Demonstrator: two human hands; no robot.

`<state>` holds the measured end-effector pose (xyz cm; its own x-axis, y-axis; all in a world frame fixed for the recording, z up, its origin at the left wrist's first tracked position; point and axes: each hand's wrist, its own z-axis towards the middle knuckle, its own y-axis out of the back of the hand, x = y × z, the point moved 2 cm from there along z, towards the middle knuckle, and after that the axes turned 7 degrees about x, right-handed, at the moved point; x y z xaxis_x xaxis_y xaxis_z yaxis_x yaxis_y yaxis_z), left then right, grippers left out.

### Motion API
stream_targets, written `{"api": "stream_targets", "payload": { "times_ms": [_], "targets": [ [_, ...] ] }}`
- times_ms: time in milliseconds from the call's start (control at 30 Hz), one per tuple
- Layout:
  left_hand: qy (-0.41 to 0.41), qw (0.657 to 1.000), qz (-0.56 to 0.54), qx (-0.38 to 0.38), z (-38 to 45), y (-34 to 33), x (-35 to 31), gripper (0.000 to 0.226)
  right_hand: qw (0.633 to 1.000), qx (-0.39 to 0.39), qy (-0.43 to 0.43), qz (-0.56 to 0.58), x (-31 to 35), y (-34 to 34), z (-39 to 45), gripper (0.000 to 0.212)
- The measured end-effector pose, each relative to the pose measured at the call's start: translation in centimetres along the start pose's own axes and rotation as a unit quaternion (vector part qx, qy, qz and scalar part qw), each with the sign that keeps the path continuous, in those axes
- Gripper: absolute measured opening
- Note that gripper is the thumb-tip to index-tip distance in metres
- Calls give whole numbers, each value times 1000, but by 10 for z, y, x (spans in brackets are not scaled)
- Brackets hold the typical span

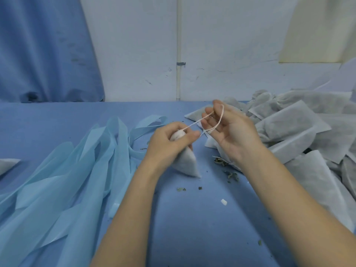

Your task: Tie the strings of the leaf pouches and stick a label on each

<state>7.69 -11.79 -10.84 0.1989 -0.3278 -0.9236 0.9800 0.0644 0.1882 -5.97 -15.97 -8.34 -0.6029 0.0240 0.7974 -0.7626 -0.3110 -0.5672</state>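
My left hand (pixel 167 139) grips the gathered neck of a white leaf pouch (pixel 186 165), whose body hangs down and rests its tip on the blue table (pixel 192 218). A thin white string (pixel 198 123) runs from the pouch neck up to my right hand (pixel 229 130). There it loops around the raised fingers, and the thumb and forefinger pinch it. The string is taut between the two hands.
A heap of white leaf pouches (pixel 300 132) fills the right side of the table. Light blue strips (pixel 77 170) lie spread on the left. Another pouch corner (pixel 7 164) shows at the far left edge. Leaf crumbs (pixel 231 175) and a small white scrap (pixel 223 202) lie near my arms.
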Motion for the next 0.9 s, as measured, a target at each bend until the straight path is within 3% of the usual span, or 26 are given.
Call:
{"api": "stream_targets", "payload": {
  "times_ms": [100,167,200,233,267,300,333,400,467,567,700,900],
  "targets": [
    [12,996,88,6,1,9,-9,21,987,-31,-38,-152,-4,16,4,12],
    [20,980,196,8,2,12,-14,26,951,-55,-84,-293,-6,23,5,13],
    [26,971,239,12,2,14,-17,29,913,-62,-97,-393,-5,26,5,16],
    [36,962,271,22,3,15,-20,32,849,-68,-85,-516,-2,29,7,22],
    [47,952,301,36,4,15,-21,34,775,-74,-43,-626,2,28,9,28],
    [58,940,331,51,5,13,-22,36,723,-77,19,-686,6,23,7,34],
    [65,928,361,66,6,11,-22,37,713,-61,84,-694,9,15,3,38],
    [68,907,405,90,7,5,-21,38,779,18,124,-614,10,-1,-4,34],
    [63,895,428,108,7,1,-22,34,848,101,48,-519,-1,-14,-10,27],
    [60,885,447,112,6,0,-22,30,835,128,-14,-536,-13,-18,-11,46],
    [45,901,426,74,6,7,-20,36,817,127,-54,-560,-17,-4,-7,46],
    [50,920,381,78,6,13,-13,35,856,93,-57,-506,-9,18,2,32]
  ]
}}
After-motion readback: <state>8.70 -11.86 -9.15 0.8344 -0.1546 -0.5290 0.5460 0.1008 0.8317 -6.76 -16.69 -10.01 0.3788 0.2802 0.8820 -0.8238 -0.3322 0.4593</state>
